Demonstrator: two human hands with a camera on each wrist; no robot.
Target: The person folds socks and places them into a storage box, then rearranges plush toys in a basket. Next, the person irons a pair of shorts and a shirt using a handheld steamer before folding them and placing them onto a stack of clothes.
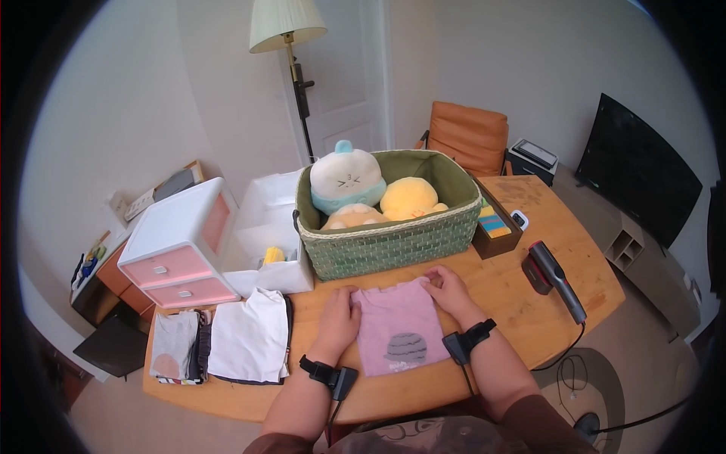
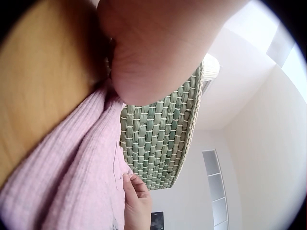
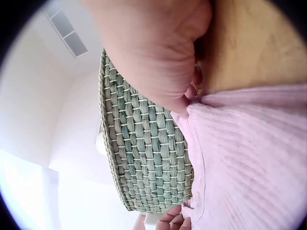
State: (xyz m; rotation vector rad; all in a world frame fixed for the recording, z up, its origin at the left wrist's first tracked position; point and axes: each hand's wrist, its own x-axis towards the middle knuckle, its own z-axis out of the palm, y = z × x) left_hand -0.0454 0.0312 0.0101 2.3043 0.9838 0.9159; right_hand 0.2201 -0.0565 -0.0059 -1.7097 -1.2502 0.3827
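A pink ribbed top [image 1: 399, 321] with a dark grey print lies folded at the front of the wooden table. My left hand [image 1: 340, 318] pinches its far left corner, thumb and fingers on the fabric. At the far right corner my right hand [image 1: 448, 291] pinches the cloth in the same way. In the left wrist view the pink fabric [image 2: 81, 167] rises in soft folds toward the left hand. The right wrist view shows the right fingertips [image 3: 184, 108] at the top's edge, close to the green woven basket [image 3: 148, 143].
Behind the top stands the basket [image 1: 386, 253] with several plush toys. White storage boxes [image 1: 283, 280] and a pink drawer unit [image 1: 181, 272] are at the left. Folded clothes [image 1: 249, 337] lie in front of them. A corded handheld steamer [image 1: 556, 280] and a brown box [image 1: 495, 244] are on the right.
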